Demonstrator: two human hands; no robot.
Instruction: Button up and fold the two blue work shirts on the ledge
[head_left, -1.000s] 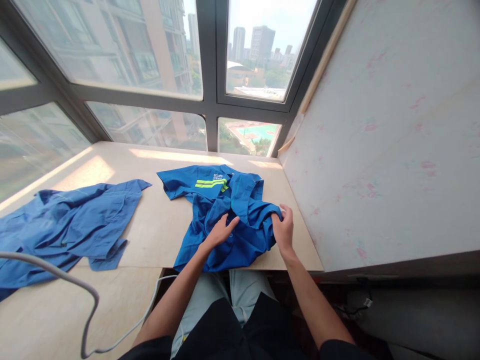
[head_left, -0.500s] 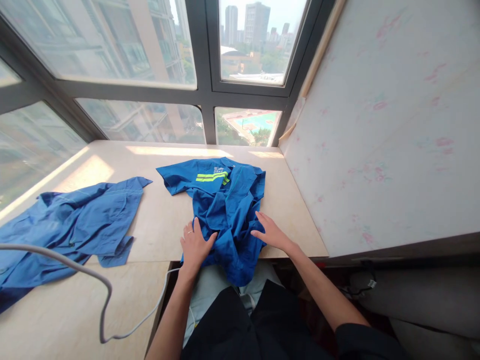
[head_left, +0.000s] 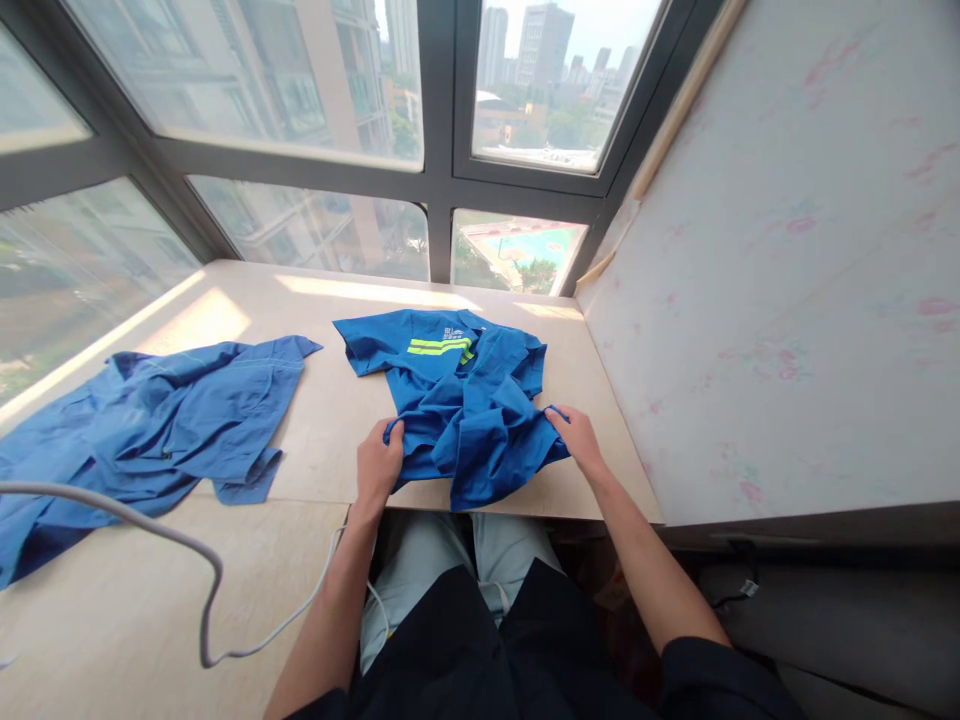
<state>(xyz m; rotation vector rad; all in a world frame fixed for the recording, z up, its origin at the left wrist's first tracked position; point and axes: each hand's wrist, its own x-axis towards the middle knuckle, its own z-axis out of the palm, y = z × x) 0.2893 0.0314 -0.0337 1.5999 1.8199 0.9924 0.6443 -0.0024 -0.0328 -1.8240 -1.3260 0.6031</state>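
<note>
Blue and creased, a short-sleeved work shirt with a yellow-green striped band and white lettering lies on the pale table below the window, its bunched lower part reaching the near edge. The left hand has its grip closed around cloth at the shirt's left side, while the right hand's grip pinches the right side between thumb and fingers. Well to the left, a second blue garment lies rumpled beyond a grey cable that curves across the foreground.
</note>
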